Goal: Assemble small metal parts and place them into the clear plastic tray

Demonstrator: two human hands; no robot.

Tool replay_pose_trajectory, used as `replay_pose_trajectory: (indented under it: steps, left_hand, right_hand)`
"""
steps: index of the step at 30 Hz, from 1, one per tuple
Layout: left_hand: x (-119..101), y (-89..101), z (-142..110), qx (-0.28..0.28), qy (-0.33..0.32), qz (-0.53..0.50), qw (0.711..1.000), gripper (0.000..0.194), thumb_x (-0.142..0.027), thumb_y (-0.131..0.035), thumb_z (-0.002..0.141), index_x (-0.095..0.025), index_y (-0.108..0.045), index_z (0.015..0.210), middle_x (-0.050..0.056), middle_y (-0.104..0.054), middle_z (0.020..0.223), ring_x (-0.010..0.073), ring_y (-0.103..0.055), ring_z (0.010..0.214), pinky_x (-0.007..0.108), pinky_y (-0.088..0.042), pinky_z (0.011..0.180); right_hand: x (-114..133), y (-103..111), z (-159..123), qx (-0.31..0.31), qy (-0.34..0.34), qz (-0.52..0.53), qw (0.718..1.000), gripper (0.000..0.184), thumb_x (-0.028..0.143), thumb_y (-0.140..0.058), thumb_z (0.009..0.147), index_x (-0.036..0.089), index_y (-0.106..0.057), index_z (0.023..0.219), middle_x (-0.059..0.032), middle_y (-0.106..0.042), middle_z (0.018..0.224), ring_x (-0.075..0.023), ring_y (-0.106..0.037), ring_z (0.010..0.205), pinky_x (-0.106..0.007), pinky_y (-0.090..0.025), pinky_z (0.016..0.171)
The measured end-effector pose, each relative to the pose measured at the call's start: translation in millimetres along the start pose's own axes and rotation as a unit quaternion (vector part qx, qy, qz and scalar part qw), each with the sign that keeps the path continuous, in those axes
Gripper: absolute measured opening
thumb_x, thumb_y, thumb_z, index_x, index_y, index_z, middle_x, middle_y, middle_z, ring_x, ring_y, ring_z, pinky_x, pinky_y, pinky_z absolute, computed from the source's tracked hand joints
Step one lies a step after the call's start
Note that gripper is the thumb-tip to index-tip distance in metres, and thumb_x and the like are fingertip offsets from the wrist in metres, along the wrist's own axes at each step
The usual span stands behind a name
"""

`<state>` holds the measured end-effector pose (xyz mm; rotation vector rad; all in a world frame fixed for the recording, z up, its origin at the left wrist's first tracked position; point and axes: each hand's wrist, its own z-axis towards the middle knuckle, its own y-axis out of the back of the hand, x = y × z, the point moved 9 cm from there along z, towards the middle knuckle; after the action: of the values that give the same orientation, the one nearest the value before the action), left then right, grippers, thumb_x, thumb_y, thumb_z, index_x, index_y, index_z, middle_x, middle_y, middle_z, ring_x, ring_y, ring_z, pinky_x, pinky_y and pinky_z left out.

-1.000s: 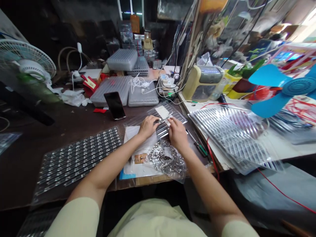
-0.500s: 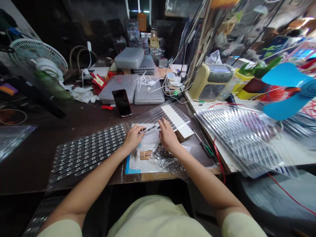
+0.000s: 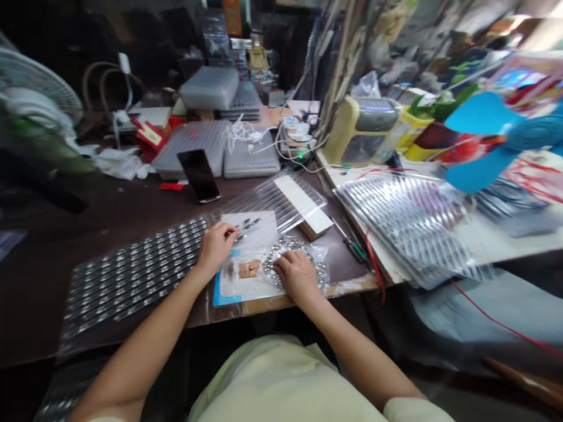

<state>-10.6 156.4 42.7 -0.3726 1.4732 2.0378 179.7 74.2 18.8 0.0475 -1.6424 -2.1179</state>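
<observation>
My left hand is closed in a pinch at the left edge of a white sheet. A small dark part shows at its fingertips, too small to name. Several short dark metal rods lie on the sheet just beyond them. My right hand rests with curled fingers on a heap of small shiny metal pieces in a clear plastic bag; whatever its fingertips pinch is hidden. A small brown piece lies between the hands. Left of my left hand is a tray filled with rows of dark rods.
A ribbed clear tray lies beyond the sheet, with a white box over it. A green-handled screwdriver is on the right. A phone stands behind. Stacked clear trays and a blue fan occupy the right side.
My right hand has left the short rods and moved back toward me onto the heap of metal pieces. My left hand has shifted slightly left. The whole view has turned a little.
</observation>
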Motion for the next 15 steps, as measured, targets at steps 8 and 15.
replay_pose_trajectory:
  steps: [8,15]
  left_hand:
    - [-13,11.3,-72,0.067,-0.010,0.061,0.996,0.014,-0.030,-0.053,0.088,-0.023,-0.064,0.092,0.001,-0.070,0.086,0.0187,-0.063,0.076,0.029,-0.046,0.069]
    - [-14,3.1,-109,0.034,-0.014,0.050,0.998,0.020,-0.027,-0.050,0.090,-0.022,-0.066,0.101,0.006,-0.064,0.097,0.0205,-0.059,0.093,0.034,-0.048,0.084]
  right_hand:
    - [-13,3,-1,-0.057,-0.038,0.101,0.993,0.013,0.021,-0.052,0.092,0.021,-0.065,0.090,-0.0044,-0.066,0.085,-0.0171,-0.056,0.083,-0.030,-0.042,0.076]
    - [-18,0,0,-0.075,-0.041,0.179,0.980,0.011,0.022,-0.054,0.089,0.021,-0.064,0.086,-0.0044,-0.067,0.084,-0.0182,-0.059,0.082,-0.030,-0.045,0.077]
